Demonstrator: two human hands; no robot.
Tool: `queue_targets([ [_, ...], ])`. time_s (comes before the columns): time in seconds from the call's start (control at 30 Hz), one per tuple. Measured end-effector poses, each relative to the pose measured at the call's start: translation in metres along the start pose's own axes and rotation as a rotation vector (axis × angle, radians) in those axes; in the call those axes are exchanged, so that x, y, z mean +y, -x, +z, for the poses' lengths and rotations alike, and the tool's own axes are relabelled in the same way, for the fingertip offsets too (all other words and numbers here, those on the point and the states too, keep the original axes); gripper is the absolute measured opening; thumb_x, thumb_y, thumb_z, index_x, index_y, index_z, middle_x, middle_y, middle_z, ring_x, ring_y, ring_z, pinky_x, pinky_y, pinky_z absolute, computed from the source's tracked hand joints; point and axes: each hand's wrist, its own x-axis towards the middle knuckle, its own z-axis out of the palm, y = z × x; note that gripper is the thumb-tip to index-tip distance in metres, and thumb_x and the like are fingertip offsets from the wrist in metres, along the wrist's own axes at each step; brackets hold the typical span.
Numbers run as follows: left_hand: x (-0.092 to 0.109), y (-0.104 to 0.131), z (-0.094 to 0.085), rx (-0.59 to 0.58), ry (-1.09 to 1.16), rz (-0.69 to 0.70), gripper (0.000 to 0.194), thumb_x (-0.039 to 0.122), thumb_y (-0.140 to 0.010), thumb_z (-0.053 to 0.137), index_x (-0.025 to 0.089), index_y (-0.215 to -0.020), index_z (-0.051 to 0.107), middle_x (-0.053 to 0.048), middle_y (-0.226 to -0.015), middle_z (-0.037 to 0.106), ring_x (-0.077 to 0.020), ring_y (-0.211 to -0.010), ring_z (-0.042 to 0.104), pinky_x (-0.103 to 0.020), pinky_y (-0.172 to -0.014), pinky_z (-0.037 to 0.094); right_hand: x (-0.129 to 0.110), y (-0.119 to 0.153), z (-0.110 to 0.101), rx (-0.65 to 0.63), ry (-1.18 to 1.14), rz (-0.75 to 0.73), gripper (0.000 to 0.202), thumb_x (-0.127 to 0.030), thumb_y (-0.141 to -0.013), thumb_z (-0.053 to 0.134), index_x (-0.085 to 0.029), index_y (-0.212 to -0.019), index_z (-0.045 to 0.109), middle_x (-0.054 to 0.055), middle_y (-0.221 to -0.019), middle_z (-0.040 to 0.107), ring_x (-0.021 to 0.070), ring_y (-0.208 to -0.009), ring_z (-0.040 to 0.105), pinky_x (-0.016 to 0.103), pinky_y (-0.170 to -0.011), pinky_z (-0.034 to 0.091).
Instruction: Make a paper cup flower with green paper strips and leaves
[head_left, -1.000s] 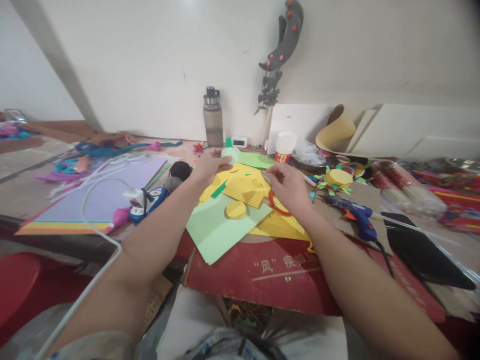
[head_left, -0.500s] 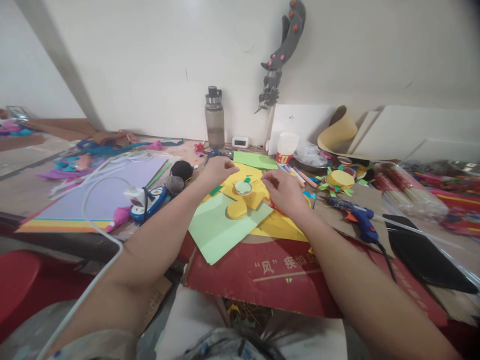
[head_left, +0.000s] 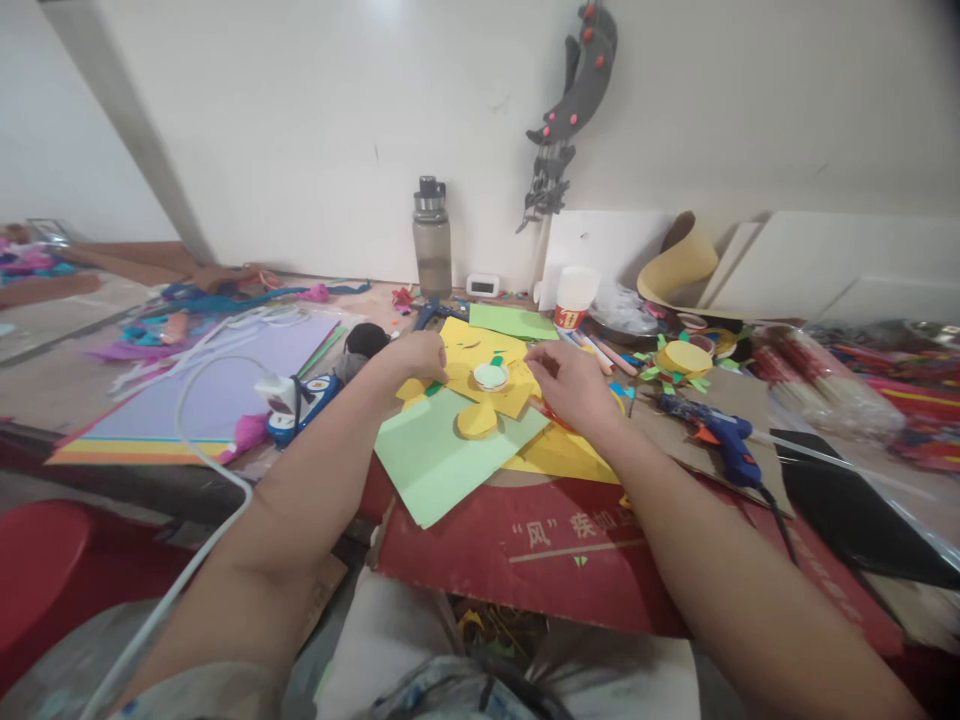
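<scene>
My left hand (head_left: 421, 360) is bent down at the left edge of the yellow paper (head_left: 469, 345), close to a small dark green scrap (head_left: 433, 388). Its fingers are curled together; whatever is in them is hidden. Just right of a small white-rimmed round piece (head_left: 491, 377) with a pale green face and a green tab, my right hand (head_left: 566, 380) hovers with fingertips drawn together. I cannot make out anything between them. Nearer to me, a yellow round paper piece (head_left: 478, 420) lies on a pale green sheet (head_left: 427, 465).
A blue glue gun (head_left: 724, 445) lies on cardboard at right, beside a yellow round piece with green tabs (head_left: 684, 357). A paper cup (head_left: 575, 298) and bottle (head_left: 432, 245) stand at the back. A white cable (head_left: 232, 478) and power strip (head_left: 300, 408) are at left.
My left hand has moved left and down, away from the round piece and toward the dark green scrap. My right hand has stayed almost in place. The view has shifted slightly.
</scene>
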Motion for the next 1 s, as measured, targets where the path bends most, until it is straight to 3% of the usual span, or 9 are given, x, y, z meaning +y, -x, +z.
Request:
queue_targets([
  [0.23,0.007,0.006,-0.003,0.015,-0.004,-0.026,0.035,0.035,-0.065,0.081,0.016,-0.094,0.076,-0.011,-0.1,0.075,-0.0235,-0.091,0.065,-0.025,-0.068,0.041,0.001,-0.003,-0.008,0.035,0.034,0.003,0.015,-0.022,-0.083,0.054,-0.018,-0.083,0.068,0.004,-0.075,0.068,0.0167,-0.069,0.059,0.029,-0.068,0.043],
  [0.47,-0.006,-0.005,0.003,0.067,0.105,-0.006,0.026,0.03,-0.057,0.082,0.017,-0.079,0.075,-0.006,-0.079,0.073,-0.0183,-0.073,0.062,-0.024,-0.061,0.038,0.009,-0.013,-0.046,0.135,0.18,0.157,0.02,-0.03,-0.088,0.054,-0.018,-0.089,0.07,0.006,-0.082,0.072,0.0183,-0.073,0.061,0.03,-0.07,0.043],
  [0.57,-0.01,-0.003,0.002,0.066,0.172,0.026,0.016,0.029,-0.057,0.08,0.018,-0.065,0.071,-0.003,-0.064,0.069,-0.0163,-0.065,0.06,-0.024,-0.059,0.038,0.01,-0.013,-0.056,0.004,0.399,0.262,0.024,-0.034,-0.091,0.052,-0.019,-0.096,0.07,0.008,-0.091,0.074,0.0215,-0.082,0.064,0.031,-0.072,0.043],
  [0.67,-0.013,0.001,-0.001,0.036,0.245,0.039,0.014,0.026,-0.057,0.079,0.019,-0.058,0.067,-0.001,-0.054,0.064,-0.0149,-0.059,0.058,-0.024,-0.057,0.038,0.008,-0.009,-0.05,-0.291,0.615,0.379,0.033,-0.04,-0.09,0.057,-0.016,-0.11,0.067,0.014,-0.105,0.073,0.0267,-0.097,0.067,0.033,-0.077,0.044],
  [0.73,-0.015,0.003,-0.003,0.033,0.279,0.037,0.014,0.025,-0.055,0.08,0.019,-0.06,0.067,0.0,-0.057,0.066,-0.0144,-0.058,0.058,-0.023,-0.055,0.038,0.006,-0.006,-0.042,-0.511,0.708,0.409,0.041,-0.04,-0.087,0.062,-0.013,-0.118,0.063,0.019,-0.113,0.071,0.0302,-0.106,0.066,0.035,-0.08,0.045],
  [0.8,-0.018,0.004,-0.005,0.024,0.306,0.048,0.017,0.025,-0.053,0.08,0.02,-0.065,0.07,0.0,-0.065,0.07,-0.0146,-0.063,0.06,-0.022,-0.056,0.038,0.004,-0.004,-0.034,-0.627,0.746,0.413,0.043,-0.034,-0.088,0.062,-0.009,-0.123,0.058,0.022,-0.117,0.069,0.0319,-0.109,0.065,0.035,-0.08,0.046],
  [0.9,-0.021,0.006,-0.009,-0.019,0.33,0.087,0.023,0.026,-0.052,0.08,0.02,-0.073,0.073,-0.001,-0.075,0.074,-0.0156,-0.07,0.063,-0.021,-0.059,0.041,0.004,-0.003,-0.028,-0.637,0.739,0.424,0.042,-0.024,-0.09,0.055,-0.008,-0.128,0.053,0.023,-0.118,0.068,0.0316,-0.109,0.066,0.034,-0.078,0.047],
  [1.0,-0.026,0.005,-0.011,-0.068,0.327,0.107,0.027,0.031,-0.053,0.08,0.02,-0.076,0.074,-0.002,-0.071,0.072,-0.016,-0.067,0.063,-0.023,-0.06,0.042,0.007,-0.003,-0.028,-0.565,0.703,0.464,0.044,-0.023,-0.088,0.055,-0.007,-0.128,0.052,0.023,-0.116,0.069,0.0324,-0.107,0.066,0.034,-0.076,0.048],
])
